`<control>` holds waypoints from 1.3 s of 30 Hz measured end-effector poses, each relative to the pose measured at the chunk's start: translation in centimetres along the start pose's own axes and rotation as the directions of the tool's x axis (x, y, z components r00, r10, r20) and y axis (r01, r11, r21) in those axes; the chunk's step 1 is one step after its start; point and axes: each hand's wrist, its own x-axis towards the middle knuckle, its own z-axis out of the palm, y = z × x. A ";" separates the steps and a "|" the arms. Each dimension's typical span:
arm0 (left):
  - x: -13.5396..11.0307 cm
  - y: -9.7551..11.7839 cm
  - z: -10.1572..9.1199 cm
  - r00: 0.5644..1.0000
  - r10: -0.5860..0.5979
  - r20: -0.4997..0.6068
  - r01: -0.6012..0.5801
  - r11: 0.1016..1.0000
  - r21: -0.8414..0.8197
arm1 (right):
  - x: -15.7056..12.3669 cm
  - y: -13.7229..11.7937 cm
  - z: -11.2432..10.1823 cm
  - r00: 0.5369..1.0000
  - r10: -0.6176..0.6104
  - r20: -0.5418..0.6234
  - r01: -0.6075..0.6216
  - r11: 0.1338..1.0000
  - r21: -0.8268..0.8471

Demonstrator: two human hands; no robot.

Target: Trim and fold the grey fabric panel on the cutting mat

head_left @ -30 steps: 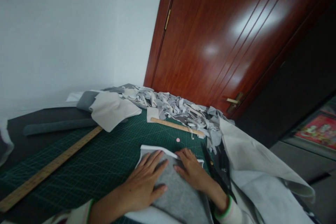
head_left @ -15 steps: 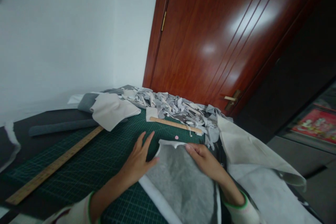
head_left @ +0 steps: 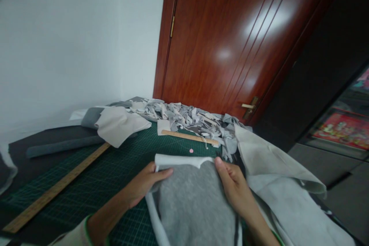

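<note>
A grey felt-like fabric piece (head_left: 193,207) with a white backing or trim along its edges lies across a green cutting mat (head_left: 86,184) and reaches toward me. My left hand (head_left: 145,184) grips its left edge, with the fingers curled around the cloth. On the right side, my right hand (head_left: 233,186) holds the opposite edge, thumb on top near the white upper rim. The fabric's lower end runs out of view at the bottom of the picture.
Beyond the hands lie a long wooden ruler (head_left: 57,186), a short wooden ruler (head_left: 188,137), a heap of grey and white fabric scraps (head_left: 187,118), a beige fabric piece (head_left: 121,125) and a dark grey roll (head_left: 63,146). A large pale fabric sheet (head_left: 279,173) drapes on the right. A wooden door (head_left: 225,42) stands behind.
My hands have gone from pressing flat on the grey fabric to gripping its side edges. The fabric now shows more of its surface and sits closer to me. The view has drifted slightly.
</note>
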 end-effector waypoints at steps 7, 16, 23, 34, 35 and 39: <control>1.0 2.6 1.4 0.955 0.295 0.040 -0.281 0.849 0.447 | -1.6 4.0 -1.3 0.986 0.126 0.105 -0.053 0.850 -0.524; 0.9 4.7 5.6 0.895 0.373 0.244 -0.438 0.634 0.637 | -1.1 1.5 3.5 0.935 -0.329 -0.135 0.269 0.903 -0.336; -1.4 5.9 3.6 0.949 0.180 0.258 -0.314 0.594 0.740 | -1.1 -0.3 1.4 0.939 -0.168 -0.300 0.139 0.983 -0.117; -3.9 7.7 0.8 0.921 0.206 0.331 -0.387 0.585 0.713 | -2.7 -3.5 -4.0 0.648 -0.204 -0.734 0.108 0.978 -0.176; -4.0 7.6 0.8 0.921 0.226 0.317 -0.388 0.581 0.716 | -2.9 -3.6 -4.1 0.630 -0.179 -0.756 0.105 0.984 -0.146; -3.7 6.6 0.3 0.926 0.322 0.198 -0.368 0.648 0.667 | -3.5 -3.8 -4.1 0.639 -0.069 -0.766 0.094 0.995 -0.011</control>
